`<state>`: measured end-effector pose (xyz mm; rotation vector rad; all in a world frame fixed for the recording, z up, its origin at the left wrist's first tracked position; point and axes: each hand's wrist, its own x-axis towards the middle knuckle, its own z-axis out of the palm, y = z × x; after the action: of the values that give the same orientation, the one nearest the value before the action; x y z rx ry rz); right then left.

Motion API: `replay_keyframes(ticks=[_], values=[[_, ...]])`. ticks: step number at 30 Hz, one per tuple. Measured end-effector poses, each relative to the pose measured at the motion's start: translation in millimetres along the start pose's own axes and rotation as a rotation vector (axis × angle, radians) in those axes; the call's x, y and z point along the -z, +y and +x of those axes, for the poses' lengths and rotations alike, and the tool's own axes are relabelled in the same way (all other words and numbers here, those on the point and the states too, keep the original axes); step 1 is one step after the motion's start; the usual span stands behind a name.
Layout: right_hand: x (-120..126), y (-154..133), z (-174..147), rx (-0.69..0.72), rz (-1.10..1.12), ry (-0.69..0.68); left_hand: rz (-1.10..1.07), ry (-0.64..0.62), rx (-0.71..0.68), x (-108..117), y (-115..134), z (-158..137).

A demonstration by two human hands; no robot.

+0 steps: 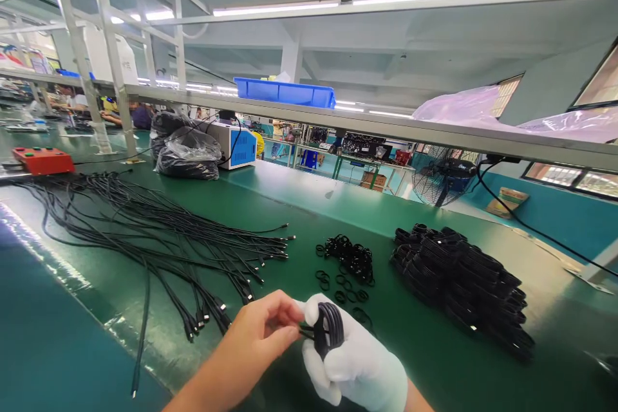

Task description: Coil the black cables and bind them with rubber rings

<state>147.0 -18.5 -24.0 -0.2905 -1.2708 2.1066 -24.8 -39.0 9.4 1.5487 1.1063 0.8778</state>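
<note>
My right hand [357, 360], in a white glove, grips a black cable wound into a small coil [332, 325]. My left hand [253, 344] is bare and sits just left of the coil. Its thumb and fingers close around the short cable ends [306, 332] that stick out of the coil; the exact pinch is partly hidden. Beyond my hands lie loose black rubber bands [344, 284] and a denser heap of them [355, 257]. Long straight black cables [178, 232] with metal plugs spread over the left side of the bench.
A stack of coiled cables [458, 283] stands on the right of the green bench [294, 199]. At the back are black bundles in clear plastic [186, 148], a blue-and-white box [236, 145] and a red control box [43, 159]. A shelf [376, 122] with a blue tray [284, 93] crosses above.
</note>
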Motion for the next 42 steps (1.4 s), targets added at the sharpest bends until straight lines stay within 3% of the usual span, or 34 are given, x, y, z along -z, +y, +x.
replay_keyframes(ticks=[5,9,12,15,17,19,21,23,27,30,34,38,42], values=[[5,7,1,-0.022,-0.029,-0.01,-0.347,0.067,0.007,-21,-8,7],[9,11,0,-0.03,-0.033,0.04,-0.483,0.085,0.062,-30,-18,13],[11,8,-2,-0.048,-0.017,0.074,-0.405,0.183,0.065,-24,-18,11],[11,3,-3,-0.119,0.036,0.038,-0.1,0.296,-0.003,-13,-5,5],[9,3,-3,-0.184,0.092,-0.001,0.109,0.23,-0.084,-6,6,4],[7,5,-4,-0.228,0.162,-0.03,0.204,0.074,-0.122,0,15,6],[3,6,-3,-0.244,0.224,-0.027,0.154,-0.052,-0.071,6,18,12],[-1,8,-1,-0.215,0.269,0.035,0.035,-0.096,0.012,10,15,21],[-7,11,10,-0.082,0.112,0.259,-0.096,-0.003,0.142,9,1,36],[-7,14,15,-0.018,-0.076,0.387,-0.101,0.093,0.151,3,-6,37],[-3,13,14,-0.061,0.019,0.373,-0.095,0.196,0.115,-1,-9,26],[-4,11,14,-0.053,-0.059,0.309,-0.152,0.048,0.188,-8,-13,15],[-3,13,13,-0.098,-0.067,0.351,-0.24,0.059,0.186,-16,-19,15]])
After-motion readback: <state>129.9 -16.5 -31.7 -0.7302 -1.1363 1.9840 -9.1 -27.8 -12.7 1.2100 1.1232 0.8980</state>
